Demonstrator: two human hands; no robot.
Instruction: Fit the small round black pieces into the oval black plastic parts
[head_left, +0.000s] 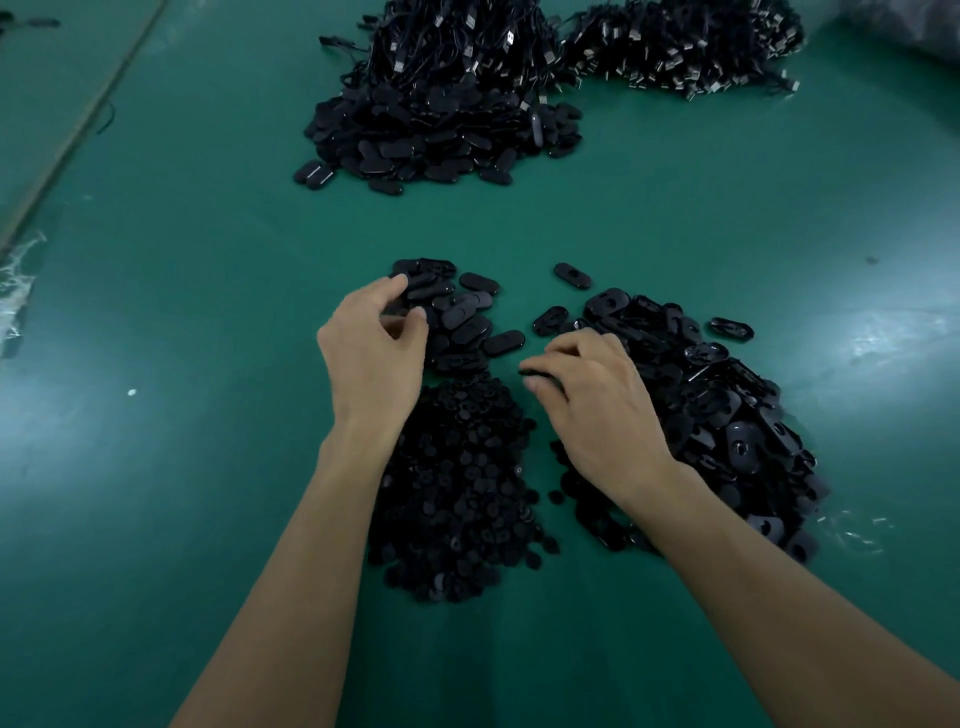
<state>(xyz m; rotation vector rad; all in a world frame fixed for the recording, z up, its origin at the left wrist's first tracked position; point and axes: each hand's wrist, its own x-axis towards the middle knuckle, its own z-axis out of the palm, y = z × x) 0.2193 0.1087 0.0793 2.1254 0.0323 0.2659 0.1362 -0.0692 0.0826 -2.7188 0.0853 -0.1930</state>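
Curled fingers hide the grip of the left hand (371, 353); the right hand (597, 410) covers most of a dark piece (537, 375); cable heaps (467, 52) run off the top edge.

Tabletop (208, 312): smooth green mat, soft sheen. Oval black plastic parts (727, 415): glossy, smooth. Small round black pieces (457, 493) left of them: matt, duller. Cable heap (685, 47) beyond: black cords, shiny metal plugs.
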